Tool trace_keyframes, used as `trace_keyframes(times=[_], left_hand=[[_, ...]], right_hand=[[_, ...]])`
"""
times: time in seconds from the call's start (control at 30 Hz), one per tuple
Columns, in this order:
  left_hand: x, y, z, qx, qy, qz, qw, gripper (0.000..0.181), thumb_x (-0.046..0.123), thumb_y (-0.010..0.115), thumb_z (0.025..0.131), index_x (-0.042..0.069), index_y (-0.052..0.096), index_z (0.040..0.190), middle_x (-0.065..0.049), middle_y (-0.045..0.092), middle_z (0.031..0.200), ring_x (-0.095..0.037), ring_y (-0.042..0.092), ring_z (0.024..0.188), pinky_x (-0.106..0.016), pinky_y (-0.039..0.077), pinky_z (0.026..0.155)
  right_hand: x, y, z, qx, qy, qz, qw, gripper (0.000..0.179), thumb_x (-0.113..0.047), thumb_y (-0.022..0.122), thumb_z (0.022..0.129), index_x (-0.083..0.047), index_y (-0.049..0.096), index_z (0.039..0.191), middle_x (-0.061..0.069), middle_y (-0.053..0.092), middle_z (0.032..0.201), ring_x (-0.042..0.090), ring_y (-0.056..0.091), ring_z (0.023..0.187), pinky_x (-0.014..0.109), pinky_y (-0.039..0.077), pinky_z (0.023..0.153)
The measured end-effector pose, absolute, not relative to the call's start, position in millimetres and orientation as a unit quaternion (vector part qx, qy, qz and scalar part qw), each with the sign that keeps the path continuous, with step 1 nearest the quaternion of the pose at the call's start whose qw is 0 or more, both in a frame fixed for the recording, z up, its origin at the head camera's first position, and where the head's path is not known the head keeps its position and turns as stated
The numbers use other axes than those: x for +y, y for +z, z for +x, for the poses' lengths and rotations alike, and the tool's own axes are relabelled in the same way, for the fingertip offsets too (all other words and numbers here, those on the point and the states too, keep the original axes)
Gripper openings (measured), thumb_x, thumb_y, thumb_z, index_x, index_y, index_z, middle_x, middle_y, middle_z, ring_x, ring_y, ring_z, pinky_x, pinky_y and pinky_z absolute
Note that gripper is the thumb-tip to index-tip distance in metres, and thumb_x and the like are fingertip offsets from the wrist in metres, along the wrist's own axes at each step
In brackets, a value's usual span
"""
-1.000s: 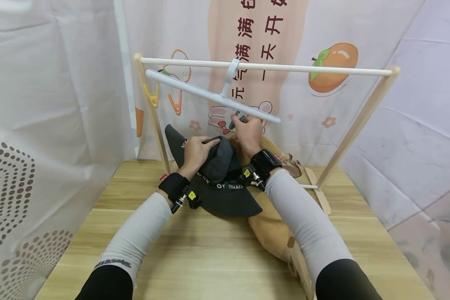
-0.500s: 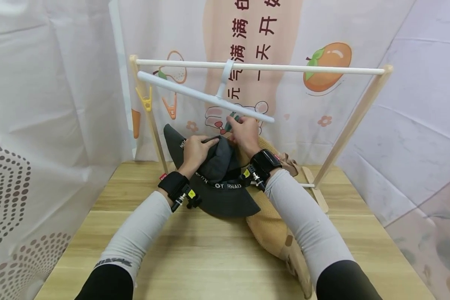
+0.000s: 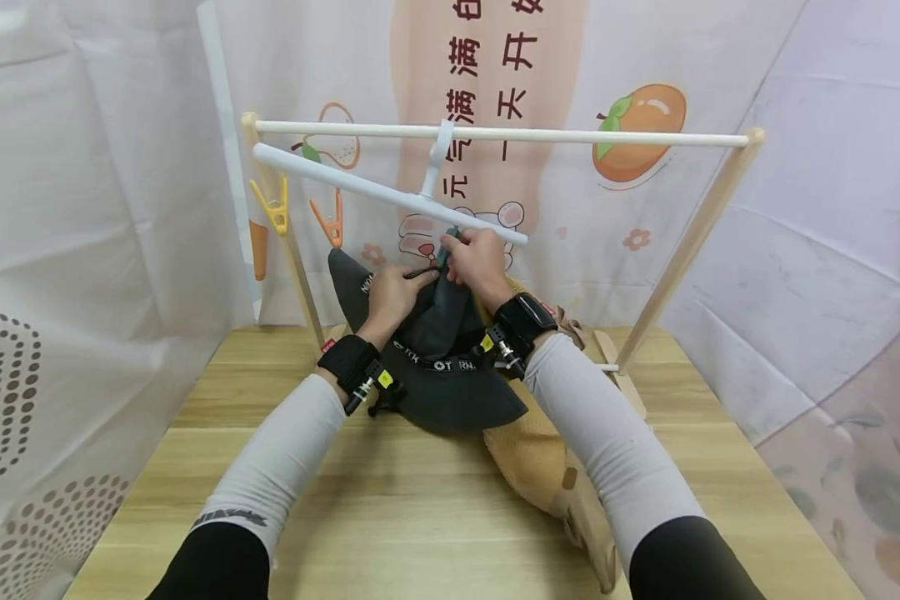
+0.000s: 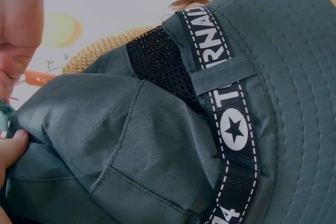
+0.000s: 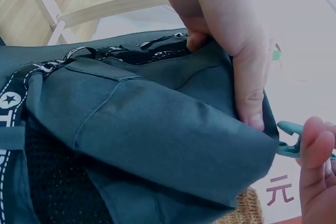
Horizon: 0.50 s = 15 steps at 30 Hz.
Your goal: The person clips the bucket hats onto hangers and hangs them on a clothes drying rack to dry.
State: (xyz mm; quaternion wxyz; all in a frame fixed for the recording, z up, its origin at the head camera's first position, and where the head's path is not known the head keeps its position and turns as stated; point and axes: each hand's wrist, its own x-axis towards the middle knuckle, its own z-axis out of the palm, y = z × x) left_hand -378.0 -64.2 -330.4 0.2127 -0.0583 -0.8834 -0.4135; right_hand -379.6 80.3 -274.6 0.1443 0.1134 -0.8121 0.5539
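My left hand [image 3: 393,300] pinches the folded crown of a dark grey-green bucket hat [image 3: 450,392], between thumb and fingers. A black band with white lettering circles the hat, and a mesh panel [image 4: 160,64] shows in the left wrist view. In my right hand [image 3: 482,262] is a small teal clothespin [image 5: 289,142], its tips parted right at the pinched fold of the crown. Just above both hands, a pale blue hanger [image 3: 375,190] slants down to the right from the rod.
A wooden rack with a white rod [image 3: 570,136] stands at the back of the wooden table [image 3: 390,517]. A yellow clothespin [image 3: 273,208] and an orange clothespin [image 3: 332,225] hang at the hanger's left. Behind the hat lies a tan textured fabric item [image 3: 528,458].
My right hand has moved left and slightly down, bringing the teal clothespin to the hat's fold. The left hand keeps its pinch on the crown. The head view has shifted slightly right.
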Motion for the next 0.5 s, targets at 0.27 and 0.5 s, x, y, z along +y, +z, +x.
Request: trace_keyframes(times=[0.27,0.5], left_hand=[[-68.8,-313.6,-383.7,-0.883,-0.435,-0.012,0.177,0.039,0.043,0.068,0.089,0.014,0.074,0.115,-0.025,0.055,0.137,-0.037,0.053,0.127,-0.042,0.047,0.097],[-71.3,-312.4,-386.9,-0.883,-0.430,-0.018,0.188,0.035,0.042,0.067,0.091,0.013,0.077,0.107,-0.017,0.069,0.119,-0.035,0.057,0.122,-0.044,0.047,0.098]], right_hand=[[76.6,-270.8,-379.9,-0.826,0.536,0.105,0.143,0.033,-0.022,0.061,0.097,-0.003,0.063,0.070,-0.005,0.051,0.047,0.007,0.050,0.037,0.020,0.041,0.039],[78.0,-278.7,-381.0,-0.803,0.574,0.096,0.127,0.036,-0.025,0.064,0.095,-0.004,0.060,0.066,-0.004,0.053,0.047,0.007,0.051,0.036,0.021,0.043,0.038]])
